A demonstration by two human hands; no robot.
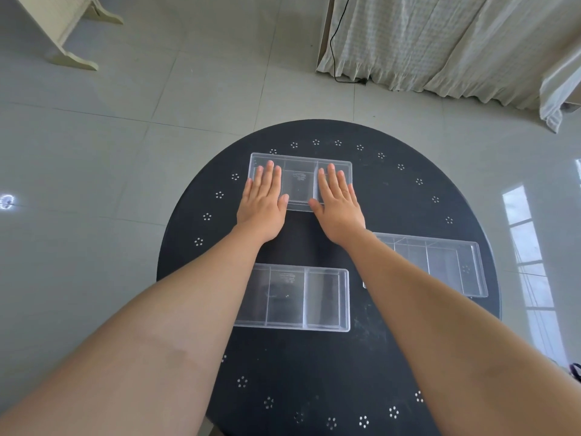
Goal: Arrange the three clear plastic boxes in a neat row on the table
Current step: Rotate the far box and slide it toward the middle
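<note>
Nearest, one clear box (pixel 301 298) lies on the dark surface (pixel 314 372); another (pixel 440 265) sits right. Both hands, left (pixel 264 199) and right (pixel 338 202), are laid flat, fingers spread, on the far box (pixel 300 180), nothing gripped.

A single wide-angle head-worn camera looks forward and steeply down from close above the round black table (pixel 408 196), taking in both forearms, the tiled floor (pixel 125 121) and curtains (pixel 440 42) beyond.

Soft daylight filled the room, and bright window glare lay on the glossy floor (pixel 522 215) to my right. Shadows stayed faint. The wide lens bowed the edges, everything sharp.
</note>
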